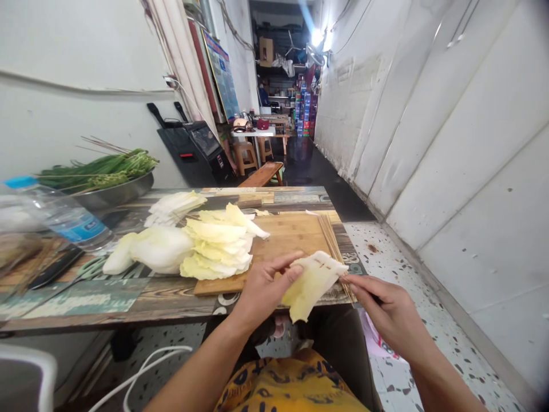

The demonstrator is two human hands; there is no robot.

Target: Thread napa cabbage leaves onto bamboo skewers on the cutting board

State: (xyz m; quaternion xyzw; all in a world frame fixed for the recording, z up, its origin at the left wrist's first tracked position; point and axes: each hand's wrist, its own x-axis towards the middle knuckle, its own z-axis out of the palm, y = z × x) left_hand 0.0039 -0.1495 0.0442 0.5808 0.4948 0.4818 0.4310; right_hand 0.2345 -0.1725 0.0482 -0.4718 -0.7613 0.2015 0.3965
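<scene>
My left hand (261,289) holds a pale yellow cabbage leaf piece (312,282) over the near table edge. A thin bamboo skewer runs through the leaf, and my right hand (377,309) pinches its near end. On the wooden cutting board (283,237) lies a stack of cut cabbage leaves (218,246), and a bundle of bamboo skewers (332,237) rests on the board's right side. A whiter cabbage piece (150,249) lies left of the board.
A metal bowl of green chives (98,171) sits at the back left, beside a plastic water bottle (60,217). Scissors (86,269) lie on the patterned table (128,297). A white wall runs along the right; stools and a bench stand down the corridor.
</scene>
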